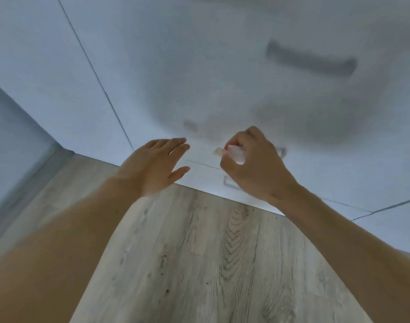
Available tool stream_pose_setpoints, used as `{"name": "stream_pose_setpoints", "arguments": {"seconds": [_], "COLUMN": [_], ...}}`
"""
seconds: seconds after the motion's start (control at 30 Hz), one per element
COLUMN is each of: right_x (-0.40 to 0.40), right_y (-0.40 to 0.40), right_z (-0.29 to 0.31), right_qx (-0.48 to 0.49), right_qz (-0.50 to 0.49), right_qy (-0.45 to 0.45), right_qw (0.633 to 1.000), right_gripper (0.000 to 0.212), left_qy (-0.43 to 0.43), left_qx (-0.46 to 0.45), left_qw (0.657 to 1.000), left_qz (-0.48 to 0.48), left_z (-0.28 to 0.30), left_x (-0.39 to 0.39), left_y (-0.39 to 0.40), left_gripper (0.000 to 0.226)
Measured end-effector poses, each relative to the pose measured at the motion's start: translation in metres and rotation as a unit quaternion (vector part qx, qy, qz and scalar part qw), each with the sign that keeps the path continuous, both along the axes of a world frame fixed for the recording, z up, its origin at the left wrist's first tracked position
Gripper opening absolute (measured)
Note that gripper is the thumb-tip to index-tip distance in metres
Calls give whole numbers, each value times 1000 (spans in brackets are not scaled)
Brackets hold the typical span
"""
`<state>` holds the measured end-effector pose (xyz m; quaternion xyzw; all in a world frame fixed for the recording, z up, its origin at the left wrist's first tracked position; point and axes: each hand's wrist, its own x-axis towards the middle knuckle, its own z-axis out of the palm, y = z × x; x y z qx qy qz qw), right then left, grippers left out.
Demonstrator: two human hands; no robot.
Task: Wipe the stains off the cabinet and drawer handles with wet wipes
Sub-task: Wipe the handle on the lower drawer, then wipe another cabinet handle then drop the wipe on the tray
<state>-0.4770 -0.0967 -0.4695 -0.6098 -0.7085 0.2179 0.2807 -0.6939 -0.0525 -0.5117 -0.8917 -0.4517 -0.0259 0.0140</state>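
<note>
I look down a white drawer front (199, 89), and the picture is blurred. My right hand (255, 164) grips a folded white wet wipe (235, 155) and holds it against a drawer handle whose left tip (219, 151) shows beside the wipe and whose right end (281, 151) shows past my knuckles. My left hand (157, 164) hovers flat, fingers straight, just left of it near the drawer front and holds nothing. A grey bar handle (310, 60) sits on the drawer above. Another handle (229, 183) on the lowest drawer peeks out under my right hand.
A tall white cabinet door (47, 78) stands to the left, split from the drawers by a thin seam. Light wood-grain floor (211, 252) lies below the cabinet base. A pale wall (10, 136) closes the far left.
</note>
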Motion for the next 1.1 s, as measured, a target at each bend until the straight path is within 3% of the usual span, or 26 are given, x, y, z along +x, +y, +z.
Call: {"name": "stream_pose_setpoints", "arguments": {"seconds": [0.13, 0.33, 0.43, 0.57, 0.8, 0.93, 1.1], "right_x": [-29, -61, -77, -108, -183, -236, -290], "right_y": [-3, 10, 21, 37, 48, 46, 57], "right_z": [113, 309, 398, 481, 544, 559, 569], "right_qx": [-44, -6, 22, 40, 39, 40, 43], "right_qz": [45, 66, 80, 85, 65, 35, -21], "right_qy": [-1, -23, -45, -51, -63, -45, -27], "right_qw": [998, 998, 996, 994, 995, 998, 999], "right_gripper": [16, 15, 7, 11, 18, 34, 20], "left_qy": [7, -2, 0, 1, 19, 58, 76], "left_qx": [-40, -62, -49, -5, 23, 27, 36], "left_qw": [998, 990, 988, 983, 981, 986, 991], "left_qz": [58, 125, 146, 183, 191, 154, 106], "left_z": [116, 305, 390, 477, 541, 558, 566], "left_x": [-31, -67, -84, -109, -172, -225, -286], "left_y": [-15, -49, -56, -49, -37, -27, -8], "left_gripper": [57, 57, 59, 61, 61, 61, 59]}}
